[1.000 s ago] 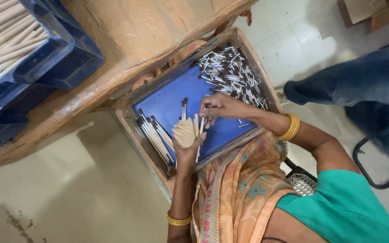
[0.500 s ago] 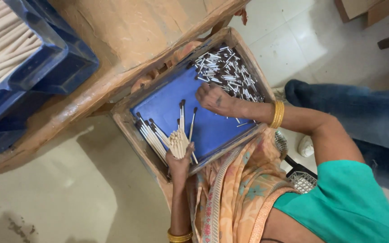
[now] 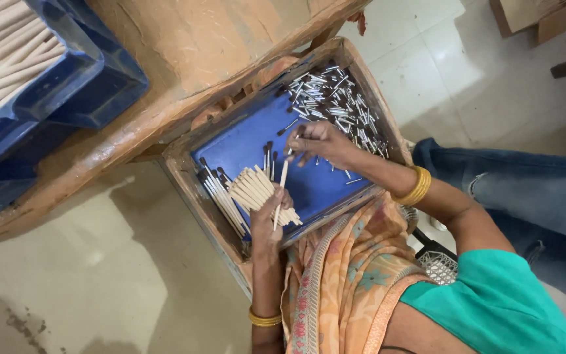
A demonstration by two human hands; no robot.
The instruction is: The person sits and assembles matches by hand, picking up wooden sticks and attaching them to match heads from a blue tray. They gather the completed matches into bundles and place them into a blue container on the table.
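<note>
A wooden-framed tray with a blue floor (image 3: 244, 141) rests on my lap. My left hand (image 3: 266, 219) grips a fanned bundle of pale wooden sticks (image 3: 253, 189) over the tray's near side. My right hand (image 3: 316, 141) pinches one thin stick (image 3: 280, 190) at its top end; the stick slants down toward the bundle. A heap of small metal pieces (image 3: 335, 98) fills the tray's far right corner, just beyond my right hand. Several dark-tipped sticks (image 3: 221, 196) lie in a row along the tray's left edge, beside the bundle.
A blue crate (image 3: 47, 85) holding long pale sticks (image 3: 1, 46) stands at the upper left on a worn wooden bench (image 3: 185, 46). Another person's leg in jeans (image 3: 525, 190) is at the right. Pale tiled floor (image 3: 86, 262) lies below; wooden furniture (image 3: 532, 16) is at the top right.
My right hand has come back from the metal heap toward the middle of the tray and now holds a single stick. The bundle in my left hand is fanned wider.
</note>
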